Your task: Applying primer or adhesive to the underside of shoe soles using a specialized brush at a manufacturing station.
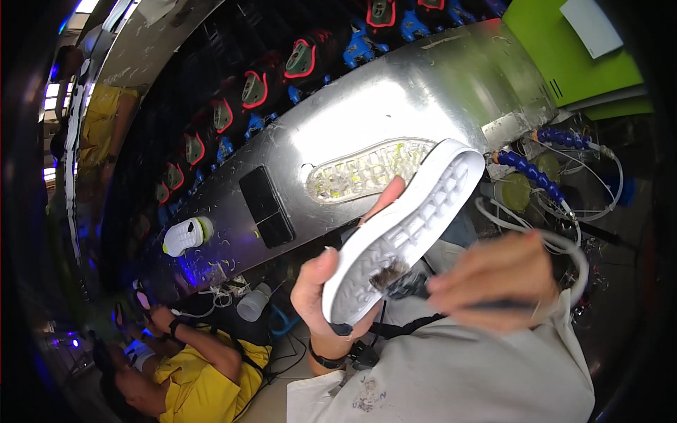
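Tabletop point(486, 81) is the big one, a long shiny metal strip running diagonally with a bright glare patch. Along its far side there's a row of dark shapes with red-edged openings point(300, 58) and blue parts between them. Co-worker point(204, 374) in a yellow top is down at lower left. Bright green panel point(564, 63) at upper right with a white sheet on it.

Next down, the white shoe sole point(405, 236): it's up in front of the tabletop, tilted, gridded inside facing up. Behind it sits a sole-shaped gridded piece point(363, 173) with yellow-green bits, and further left a small-looking white-and-green sole point(185, 236).

Left hand point(317, 285) is clamped on the white sole's lower end. Right hand point(501, 282) is pretty blurred, but its fingers look wrapped around a dark handle. Flat black slab point(266, 206) lies left of the gridded piece. Smallest is the brush point(405, 283) on that handle, bristles at the sole's inside, near the lower end.
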The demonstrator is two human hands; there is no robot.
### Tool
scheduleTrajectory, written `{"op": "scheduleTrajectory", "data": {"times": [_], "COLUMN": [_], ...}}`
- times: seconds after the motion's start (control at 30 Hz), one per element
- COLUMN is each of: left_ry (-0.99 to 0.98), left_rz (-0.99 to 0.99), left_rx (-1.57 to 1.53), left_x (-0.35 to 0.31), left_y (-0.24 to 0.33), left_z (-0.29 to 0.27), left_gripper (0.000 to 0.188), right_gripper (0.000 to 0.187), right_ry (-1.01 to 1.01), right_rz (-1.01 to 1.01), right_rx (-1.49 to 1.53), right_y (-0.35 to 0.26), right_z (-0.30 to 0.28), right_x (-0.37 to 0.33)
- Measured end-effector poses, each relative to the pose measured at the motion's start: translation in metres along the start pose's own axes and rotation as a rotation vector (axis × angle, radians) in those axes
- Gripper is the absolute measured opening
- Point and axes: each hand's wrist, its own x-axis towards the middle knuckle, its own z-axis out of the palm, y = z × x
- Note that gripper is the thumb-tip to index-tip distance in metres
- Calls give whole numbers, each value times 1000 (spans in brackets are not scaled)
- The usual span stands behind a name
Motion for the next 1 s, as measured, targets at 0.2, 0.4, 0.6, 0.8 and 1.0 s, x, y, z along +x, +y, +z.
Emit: {"op": "scheduleTrajectory", "data": {"times": [0.2, 0.4, 0.6, 0.8, 1.0], "left_ry": [-542, -334, -148, -10, 133], "left_rz": [57, 261, 394, 686, 1209], "left_rx": [-490, -376, -301, -43, 878], "left_x": [-4, -2, -10, 7, 130], "left_y": [5, 22, 32, 50, 216], "left_z": [-18, -34, 3, 53, 144], "left_gripper": [106, 85, 83, 80, 69], "right_gripper": [19, 18, 26, 24, 23], "right_ry": [-19, 692, 32, 225, 333], "right_rz": [226, 570, 32, 130, 222], "right_rx": [428, 589, 284, 129, 206], "right_y": [-36, -9, -10, -46, -72], "right_z": [41, 38, 30, 20, -1], "right_x": [26, 60, 70, 83, 65]}}
